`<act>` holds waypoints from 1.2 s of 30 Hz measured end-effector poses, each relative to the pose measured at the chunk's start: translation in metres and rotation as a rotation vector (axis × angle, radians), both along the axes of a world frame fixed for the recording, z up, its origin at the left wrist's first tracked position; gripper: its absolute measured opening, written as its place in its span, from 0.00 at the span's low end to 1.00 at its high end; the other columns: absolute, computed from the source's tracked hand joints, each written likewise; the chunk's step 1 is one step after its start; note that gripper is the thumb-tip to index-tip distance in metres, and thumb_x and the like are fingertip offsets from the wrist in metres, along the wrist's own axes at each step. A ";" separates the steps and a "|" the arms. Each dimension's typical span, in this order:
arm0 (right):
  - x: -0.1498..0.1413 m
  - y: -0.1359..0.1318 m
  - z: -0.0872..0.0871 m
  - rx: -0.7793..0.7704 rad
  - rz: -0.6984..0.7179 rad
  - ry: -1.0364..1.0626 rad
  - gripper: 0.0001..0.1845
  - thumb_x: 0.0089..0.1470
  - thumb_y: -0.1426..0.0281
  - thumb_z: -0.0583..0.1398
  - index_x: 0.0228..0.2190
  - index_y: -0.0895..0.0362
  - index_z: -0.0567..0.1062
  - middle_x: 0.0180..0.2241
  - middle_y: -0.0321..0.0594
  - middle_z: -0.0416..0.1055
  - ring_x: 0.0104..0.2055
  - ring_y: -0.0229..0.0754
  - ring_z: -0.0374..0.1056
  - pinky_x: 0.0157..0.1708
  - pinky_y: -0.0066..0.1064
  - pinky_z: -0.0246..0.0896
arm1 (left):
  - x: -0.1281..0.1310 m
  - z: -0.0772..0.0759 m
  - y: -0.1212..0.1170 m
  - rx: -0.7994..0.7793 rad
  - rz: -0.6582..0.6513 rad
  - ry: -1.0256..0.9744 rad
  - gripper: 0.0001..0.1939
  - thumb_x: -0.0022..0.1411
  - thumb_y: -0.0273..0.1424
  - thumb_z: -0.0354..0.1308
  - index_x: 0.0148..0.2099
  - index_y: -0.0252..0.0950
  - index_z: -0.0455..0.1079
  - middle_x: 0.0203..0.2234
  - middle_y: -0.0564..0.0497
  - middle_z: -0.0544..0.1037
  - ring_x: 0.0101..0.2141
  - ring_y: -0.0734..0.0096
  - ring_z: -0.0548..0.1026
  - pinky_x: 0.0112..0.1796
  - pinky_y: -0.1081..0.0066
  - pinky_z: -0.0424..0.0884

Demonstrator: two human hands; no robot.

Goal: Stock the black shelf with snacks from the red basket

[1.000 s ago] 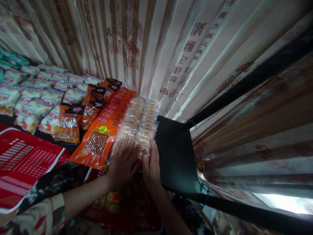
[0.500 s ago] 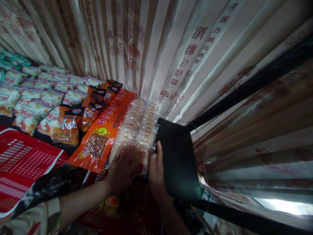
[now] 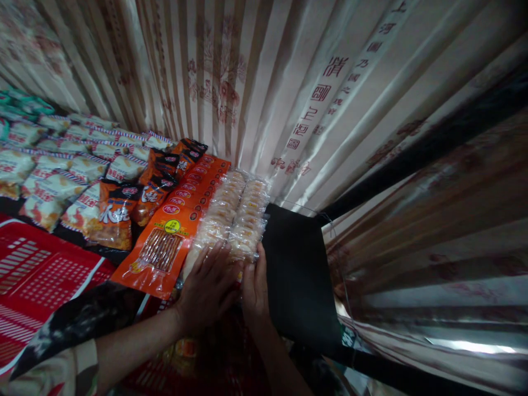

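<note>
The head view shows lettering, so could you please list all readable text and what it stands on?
Curtain: "上河圖乃國之瑰"; larger stylised column unclear.
Black-and-orange bag: apparently "爪烧".
White bags: red lettering too blurred.
Orange packet: print too small.
Clear packets: unreadable.
Green sign: too blurred.

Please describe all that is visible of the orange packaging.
The orange packaging is shiny, apparently plastic, with pinkish ovals, a yellow badge and a clear window over thin brown sticks. It lies flat, slanted, between dark bags and clear packs, which border its right edge. No tear shows. Whether one packet or several overlapping, I cannot tell.
</note>
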State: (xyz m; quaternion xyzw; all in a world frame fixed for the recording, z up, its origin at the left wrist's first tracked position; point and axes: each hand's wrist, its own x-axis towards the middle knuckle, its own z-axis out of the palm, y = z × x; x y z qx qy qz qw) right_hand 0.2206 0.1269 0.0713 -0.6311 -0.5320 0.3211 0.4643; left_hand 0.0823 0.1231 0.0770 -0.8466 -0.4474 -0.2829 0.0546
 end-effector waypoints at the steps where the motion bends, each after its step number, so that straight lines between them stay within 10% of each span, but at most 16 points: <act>1: 0.000 0.000 0.000 -0.002 0.005 -0.001 0.31 0.60 0.56 0.44 0.62 0.55 0.48 0.64 0.45 0.47 0.64 0.47 0.45 0.61 0.46 0.45 | 0.000 0.000 0.000 -0.002 0.000 -0.004 0.30 0.59 0.42 0.55 0.62 0.41 0.57 0.63 0.42 0.52 0.62 0.49 0.48 0.59 0.51 0.49; 29: -0.002 -0.002 0.009 -0.055 0.022 -0.062 0.33 0.59 0.58 0.45 0.61 0.59 0.47 0.63 0.50 0.48 0.63 0.48 0.48 0.59 0.47 0.48 | -0.005 -0.001 0.006 -0.009 -0.049 0.045 0.32 0.59 0.43 0.53 0.63 0.39 0.53 0.64 0.41 0.49 0.63 0.50 0.44 0.59 0.50 0.46; 36: 0.002 -0.013 0.005 0.074 -0.045 -0.036 0.31 0.60 0.59 0.45 0.60 0.60 0.49 0.62 0.50 0.48 0.64 0.46 0.46 0.61 0.46 0.44 | -0.014 -0.006 -0.013 0.082 -0.202 -0.022 0.21 0.63 0.31 0.47 0.57 0.34 0.61 0.58 0.43 0.64 0.63 0.56 0.48 0.58 0.53 0.53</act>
